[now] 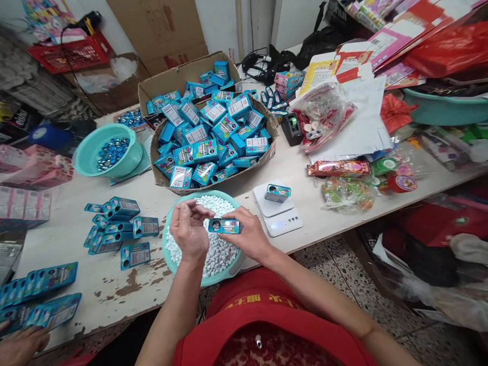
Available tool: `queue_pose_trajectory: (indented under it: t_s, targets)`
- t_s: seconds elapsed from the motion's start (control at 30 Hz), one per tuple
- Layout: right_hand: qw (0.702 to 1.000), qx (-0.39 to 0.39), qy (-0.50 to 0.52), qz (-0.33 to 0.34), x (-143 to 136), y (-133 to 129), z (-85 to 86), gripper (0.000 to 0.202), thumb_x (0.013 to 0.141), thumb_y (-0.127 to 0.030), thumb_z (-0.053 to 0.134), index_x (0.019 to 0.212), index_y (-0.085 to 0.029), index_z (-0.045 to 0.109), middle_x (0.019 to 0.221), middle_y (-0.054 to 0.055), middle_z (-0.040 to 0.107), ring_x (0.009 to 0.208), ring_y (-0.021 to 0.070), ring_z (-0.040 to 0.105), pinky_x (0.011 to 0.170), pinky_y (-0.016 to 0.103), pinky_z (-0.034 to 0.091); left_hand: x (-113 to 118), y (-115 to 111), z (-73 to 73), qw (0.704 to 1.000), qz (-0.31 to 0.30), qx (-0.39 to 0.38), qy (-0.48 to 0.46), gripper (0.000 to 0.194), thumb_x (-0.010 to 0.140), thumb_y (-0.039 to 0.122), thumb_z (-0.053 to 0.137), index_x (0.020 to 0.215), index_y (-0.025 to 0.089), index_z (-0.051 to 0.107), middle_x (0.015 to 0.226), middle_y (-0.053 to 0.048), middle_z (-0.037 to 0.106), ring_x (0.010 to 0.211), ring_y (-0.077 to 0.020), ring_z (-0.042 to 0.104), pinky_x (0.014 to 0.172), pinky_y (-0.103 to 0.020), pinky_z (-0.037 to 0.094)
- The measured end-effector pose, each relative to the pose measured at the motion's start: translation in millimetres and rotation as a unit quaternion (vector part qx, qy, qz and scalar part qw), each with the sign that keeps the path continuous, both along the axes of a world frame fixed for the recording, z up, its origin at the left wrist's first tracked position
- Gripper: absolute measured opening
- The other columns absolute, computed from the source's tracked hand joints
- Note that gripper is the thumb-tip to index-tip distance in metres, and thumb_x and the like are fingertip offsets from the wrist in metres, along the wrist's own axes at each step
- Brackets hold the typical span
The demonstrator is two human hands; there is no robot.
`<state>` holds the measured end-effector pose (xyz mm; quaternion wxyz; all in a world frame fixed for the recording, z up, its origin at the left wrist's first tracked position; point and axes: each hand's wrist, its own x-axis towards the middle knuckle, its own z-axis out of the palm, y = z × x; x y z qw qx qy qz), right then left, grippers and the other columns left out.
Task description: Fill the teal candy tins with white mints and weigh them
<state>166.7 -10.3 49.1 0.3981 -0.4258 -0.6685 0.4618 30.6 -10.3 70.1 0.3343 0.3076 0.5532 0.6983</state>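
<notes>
Over the teal basin [166,243] of small white candies [219,254], my right hand [249,236] grips a small blue tin [230,226]. The tin's end with a round hole faces my left hand, and something pale shows in the hole. My left hand [189,231] is cupped just left of the tin, its fingers curled and pointing towards the hole. What lies inside those fingers is hidden. Another blue tin [277,192] stands on the white digital scale [284,222], to the right of my right hand.
Behind the basin, a cardboard box [272,147] brims with blue tins. A teal bowl [82,157] holds shiny blue-and-silver pieces. Several holed tins [120,208] are grouped at left. A co-worker's hand [25,345] touches more tins at lower left. A tape dispenser [293,129] and candy packs [339,169] occupy the right.
</notes>
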Motion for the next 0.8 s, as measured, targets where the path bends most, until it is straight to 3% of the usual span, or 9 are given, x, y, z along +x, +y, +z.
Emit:
queue_pose_trajectory:
  t_s: [0.1, 0.17, 0.23, 0.33, 0.43, 0.5, 0.57, 0.7, 0.8]
  targets:
    - [0.999, -0.009, 0.033, -0.008, 18, -4, -4.6, 0.037, 0.063, -0.024, 0.08, 0.097, -0.024, 0.066, 0.091, 0.002, 0.061, 0.088, 0.0174, 0.06, 0.079, 0.032, 0.049, -23, 4, -34.3, 0.972, 0.013, -0.097, 0.215, 0.025, 0.086, 0.04, 0.046, 0.085, 0.017, 0.057, 0.074, -0.003, 0.061, 0.074, -0.0188, 0.062, 0.071, -0.034, 0.05]
    - [0.999, -0.013, 0.019, -0.023, 31, -9, -8.4, 0.035, 0.064, -0.025, 0.079, 0.096, -0.024, 0.066, 0.089, 0.002, 0.061, 0.085, 0.0173, 0.06, 0.077, 0.031, 0.049, -33, 4, -61.6, 0.899, -0.069, -0.169, 0.398, 0.024, 0.085, 0.037, 0.048, 0.087, 0.017, 0.061, 0.092, -0.008, 0.064, 0.093, -0.0232, 0.059, 0.087, -0.039, 0.045]
    - [0.999, -0.015, -0.005, -0.036, 44, -13, -11.8, 0.032, 0.065, -0.026, 0.079, 0.095, -0.023, 0.067, 0.086, 0.001, 0.06, 0.082, 0.0174, 0.06, 0.074, 0.031, 0.049, -34, 3, -83.2, 0.805, -0.157, -0.206, 0.534, 0.026, 0.086, 0.036, 0.048, 0.098, 0.017, 0.061, 0.107, -0.011, 0.061, 0.105, -0.0257, 0.054, 0.094, -0.041, 0.04]
    - [0.997, -0.017, -0.031, -0.065, 68, -20, -15.8, 0.029, 0.067, -0.03, 0.077, 0.094, -0.023, 0.067, 0.086, 0.002, 0.061, 0.08, 0.0179, 0.06, 0.071, 0.031, 0.05, -26, -1, -96.1, 0.683, -0.19, -0.261, 0.655, 0.032, 0.088, 0.04, 0.045, 0.105, 0.017, 0.059, 0.107, -0.013, 0.059, 0.103, -0.0282, 0.051, 0.086, -0.04, 0.041]
    - [0.986, -0.033, -0.07, -0.149, 103, -21, -23.3, 0.03, 0.068, -0.037, 0.074, 0.093, -0.023, 0.067, 0.087, 0.003, 0.061, 0.081, 0.0192, 0.06, 0.072, 0.033, 0.049, -19, -3, -93.4, 0.62, -0.188, -0.294, 0.702, 0.033, 0.091, 0.041, 0.038, 0.094, 0.016, 0.06, 0.093, -0.014, 0.059, 0.093, -0.0284, 0.052, 0.074, -0.036, 0.04]
    - [0.96, -0.038, -0.108, -0.256, 133, -16, -34.2, 0.034, 0.068, -0.042, 0.072, 0.093, -0.021, 0.067, 0.088, 0.004, 0.061, 0.082, 0.0203, 0.059, 0.073, 0.034, 0.049, -18, -3, -91.3, 0.627, -0.186, -0.3, 0.695, 0.032, 0.092, 0.037, 0.035, 0.087, 0.016, 0.058, 0.087, -0.013, 0.059, 0.086, -0.0263, 0.053, 0.066, -0.031, 0.038]
    - [0.919, -0.023, -0.153, -0.361, 163, -4, -50.8, 0.038, 0.067, -0.046, 0.07, 0.093, -0.019, 0.066, 0.088, 0.005, 0.06, 0.083, 0.0214, 0.058, 0.076, 0.036, 0.048, -20, -1, -91.5, 0.664, -0.163, -0.306, 0.663, 0.027, 0.091, 0.035, 0.039, 0.079, 0.018, 0.057, 0.082, -0.01, 0.059, 0.078, -0.0232, 0.053, 0.059, -0.027, 0.032]
    - [0.877, -0.006, -0.221, -0.427, 209, 28, -94.5, 0.043, 0.065, -0.048, 0.066, 0.092, -0.015, 0.065, 0.087, 0.008, 0.058, 0.084, 0.023, 0.056, 0.081, 0.04, 0.045, -29, 3, -91.5, 0.817, -0.054, -0.283, 0.499, 0.021, 0.081, 0.033, 0.054, 0.066, 0.019, 0.054, 0.064, -0.002, 0.054, 0.061, -0.0155, 0.047, 0.055, -0.024, 0.028]
    - [0.872, -0.014, -0.241, -0.426, 226, 41, -121.3, 0.043, 0.067, -0.047, 0.063, 0.095, -0.014, 0.063, 0.09, 0.01, 0.058, 0.087, 0.0238, 0.055, 0.084, 0.041, 0.044, -35, 8, -83.8, 0.934, 0.016, -0.25, 0.253, 0.026, 0.075, 0.038, 0.058, 0.061, 0.017, 0.052, 0.056, 0.001, 0.049, 0.053, -0.0117, 0.044, 0.05, -0.021, 0.03]
